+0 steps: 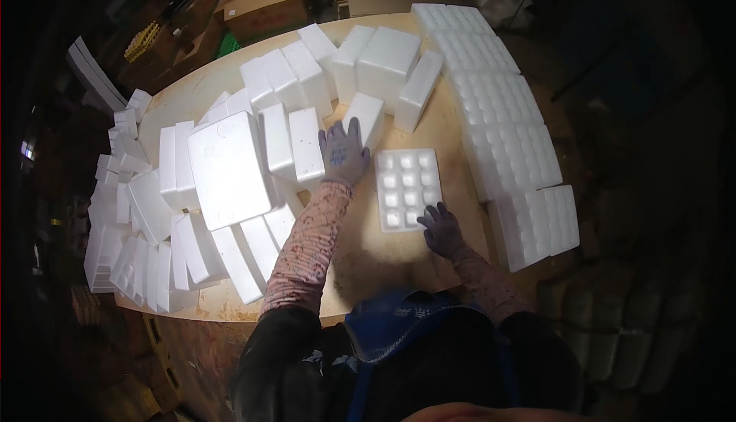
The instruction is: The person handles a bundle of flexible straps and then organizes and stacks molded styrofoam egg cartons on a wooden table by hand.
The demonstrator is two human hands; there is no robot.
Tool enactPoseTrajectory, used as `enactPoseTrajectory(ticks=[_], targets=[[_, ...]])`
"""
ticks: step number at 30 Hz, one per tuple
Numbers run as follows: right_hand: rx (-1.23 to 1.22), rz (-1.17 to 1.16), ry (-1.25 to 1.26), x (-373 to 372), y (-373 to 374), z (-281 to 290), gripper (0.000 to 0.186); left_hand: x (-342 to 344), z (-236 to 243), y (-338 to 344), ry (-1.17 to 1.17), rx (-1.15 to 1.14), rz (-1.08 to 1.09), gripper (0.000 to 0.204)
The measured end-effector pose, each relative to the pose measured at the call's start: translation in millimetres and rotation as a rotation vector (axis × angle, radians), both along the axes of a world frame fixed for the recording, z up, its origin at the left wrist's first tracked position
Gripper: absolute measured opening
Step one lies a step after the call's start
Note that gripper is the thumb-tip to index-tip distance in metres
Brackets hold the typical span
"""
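Observation:
A white foam tray [409, 190] with rows of square hollows lies flat on the wooden table in front of me. My right hand [443, 232], in a grey glove, is at the tray's near right corner; its fingers are apart and the tips reach over the edge. My left hand [345, 154], gloved too, is stretched forward with fingers spread, against the near side of a white foam block [366, 115]. Whether it presses on the block I cannot tell. Left of that hand stands another foam block [307, 146].
Many white foam boxes and lids crowd the table's left half, with one large lid [228, 167] on top. A long row of stacked foam trays [506, 142] lines the right edge. Bare wooden table [360, 257] shows near me. Cardboard boxes [264, 9] stand behind the table.

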State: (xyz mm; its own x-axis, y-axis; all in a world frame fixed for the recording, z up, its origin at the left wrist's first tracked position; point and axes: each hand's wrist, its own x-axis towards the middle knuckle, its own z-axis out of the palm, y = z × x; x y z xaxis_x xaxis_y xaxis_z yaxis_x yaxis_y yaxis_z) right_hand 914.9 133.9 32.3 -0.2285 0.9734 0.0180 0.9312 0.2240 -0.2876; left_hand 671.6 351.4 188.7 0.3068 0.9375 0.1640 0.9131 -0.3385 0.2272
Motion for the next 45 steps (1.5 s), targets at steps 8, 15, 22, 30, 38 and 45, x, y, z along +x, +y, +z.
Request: enactPoseTrajectory(ticks=[8, 15, 22, 30, 38, 45], targets=[[0.130, -0.312, 0.414, 44.6, -2.6, 48.4, 0.053, -32.2, 11.7, -156.9, 0.007, -0.206, -0.341, 0.059], [0.234, -0.589, 0.930, 61.8, 272.2, 74.2, 0.083, 40.6, 58.2, 60.8, -0.354, 0.005, -0.425, 0.061], [-0.128, -0.510, 1.547, 51.5, 344.7, 63.5, 0.091, 49.7, -5.9, 286.3, -0.095, 0.106, -0.006, 0.099], [-0.219, -0.330, 1.391, 75.6, 210.3, 79.3, 0.087, 37.5, 10.6, 146.8, -0.237, -0.218, -0.220, 0.136], [0.114, -0.452, 1.267, 150.6, 202.5, 103.7, 0.055, 32.2, 66.0, 131.9, 0.154, 0.003, -0.325, 0.094], [-0.199, -0.343, 0.619, 111.5, 235.6, 112.2, 0.084, 68.7, 22.1, 106.5, 0.502, -0.319, -0.430, 0.084]])
